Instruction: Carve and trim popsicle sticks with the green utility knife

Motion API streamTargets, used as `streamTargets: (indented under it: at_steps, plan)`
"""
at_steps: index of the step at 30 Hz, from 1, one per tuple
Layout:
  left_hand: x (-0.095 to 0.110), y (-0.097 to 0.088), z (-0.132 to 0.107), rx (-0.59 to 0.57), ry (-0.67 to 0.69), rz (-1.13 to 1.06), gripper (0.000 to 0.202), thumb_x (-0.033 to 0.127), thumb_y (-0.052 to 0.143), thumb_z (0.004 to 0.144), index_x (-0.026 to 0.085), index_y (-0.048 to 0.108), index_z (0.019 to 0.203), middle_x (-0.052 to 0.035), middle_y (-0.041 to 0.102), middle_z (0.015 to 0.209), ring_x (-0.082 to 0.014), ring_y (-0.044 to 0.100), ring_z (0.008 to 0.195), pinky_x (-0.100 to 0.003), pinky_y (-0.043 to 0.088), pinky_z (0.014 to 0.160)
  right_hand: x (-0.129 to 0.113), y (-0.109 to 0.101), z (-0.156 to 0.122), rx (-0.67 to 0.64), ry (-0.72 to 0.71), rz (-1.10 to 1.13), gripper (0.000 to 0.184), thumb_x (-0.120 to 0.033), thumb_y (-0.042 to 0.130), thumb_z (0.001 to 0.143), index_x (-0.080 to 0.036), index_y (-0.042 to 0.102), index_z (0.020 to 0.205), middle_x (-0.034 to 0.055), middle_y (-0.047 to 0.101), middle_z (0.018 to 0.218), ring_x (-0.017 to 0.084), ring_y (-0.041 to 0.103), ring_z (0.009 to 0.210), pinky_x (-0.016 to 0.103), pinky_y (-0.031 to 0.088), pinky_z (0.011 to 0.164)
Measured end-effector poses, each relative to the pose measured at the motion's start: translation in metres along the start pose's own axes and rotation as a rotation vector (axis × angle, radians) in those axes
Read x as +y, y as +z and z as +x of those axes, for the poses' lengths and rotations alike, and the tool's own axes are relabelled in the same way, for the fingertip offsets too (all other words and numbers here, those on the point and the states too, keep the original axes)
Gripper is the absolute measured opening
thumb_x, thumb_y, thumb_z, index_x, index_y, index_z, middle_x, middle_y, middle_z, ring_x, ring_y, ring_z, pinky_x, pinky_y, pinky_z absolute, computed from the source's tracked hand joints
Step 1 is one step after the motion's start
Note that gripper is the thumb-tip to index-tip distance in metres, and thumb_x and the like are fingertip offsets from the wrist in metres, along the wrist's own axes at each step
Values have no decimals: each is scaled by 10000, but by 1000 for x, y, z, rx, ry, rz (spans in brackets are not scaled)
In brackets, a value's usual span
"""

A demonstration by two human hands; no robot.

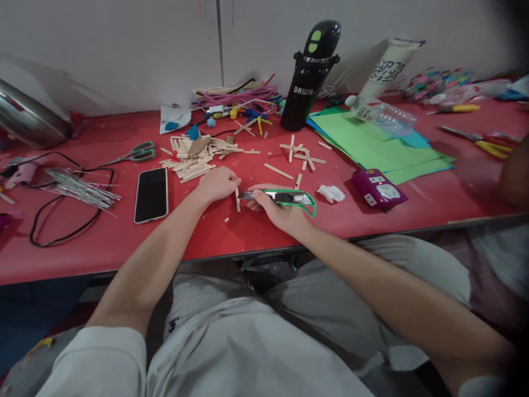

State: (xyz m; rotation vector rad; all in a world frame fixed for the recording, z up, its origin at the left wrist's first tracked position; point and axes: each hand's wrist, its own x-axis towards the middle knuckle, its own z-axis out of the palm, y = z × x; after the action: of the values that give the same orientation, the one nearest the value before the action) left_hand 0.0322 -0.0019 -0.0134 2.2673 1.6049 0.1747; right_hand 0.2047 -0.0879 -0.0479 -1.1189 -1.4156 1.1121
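My right hand [275, 211] is closed around a green utility knife [291, 197] with its blade pointing left. The blade's tip meets a short wooden craft stick [237, 199] that stands out from the red table. My left hand [219, 182] is closed at the far end of that stick, pinching it between the fingers. Just behind the left hand lies a loose pile of craft sticks [194, 157]. Beyond the knife, several sticks are joined into a crossed shape [303, 154], with single sticks [278, 171] lying near it.
A phone [151, 196], scissors [140, 153] and metal wires [82, 187] lie on the left. A black bottle [308, 82] stands at the back. Green paper sheets [372, 143], a purple packet [378, 190] and a crumpled tissue [330, 193] are on the right. Another person's arm [514, 171] shows at the right edge.
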Motion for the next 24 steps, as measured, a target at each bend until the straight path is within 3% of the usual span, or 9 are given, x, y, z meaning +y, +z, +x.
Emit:
streamTargets:
  at_steps: [6, 24]
  plan:
    - [2, -4, -4, -43, 34, -19, 349, 403, 451, 846, 189, 493, 573, -14, 495, 590, -134, 404, 574, -297, 270, 574, 0, 1, 5, 43, -21, 12, 292, -477, 612, 874, -201, 665, 950, 35, 733, 753, 180, 711, 709, 357, 594, 738]
    - [2, -5, -6, -51, 39, -24, 360, 428, 445, 844, 188, 537, 592, -29, 542, 608, -136, 415, 584, -287, 279, 572, -3, 2, 5, 20, 5, -2, 299, -487, 614, 870, -201, 655, 945, 33, 738, 766, 166, 709, 703, 338, 597, 728]
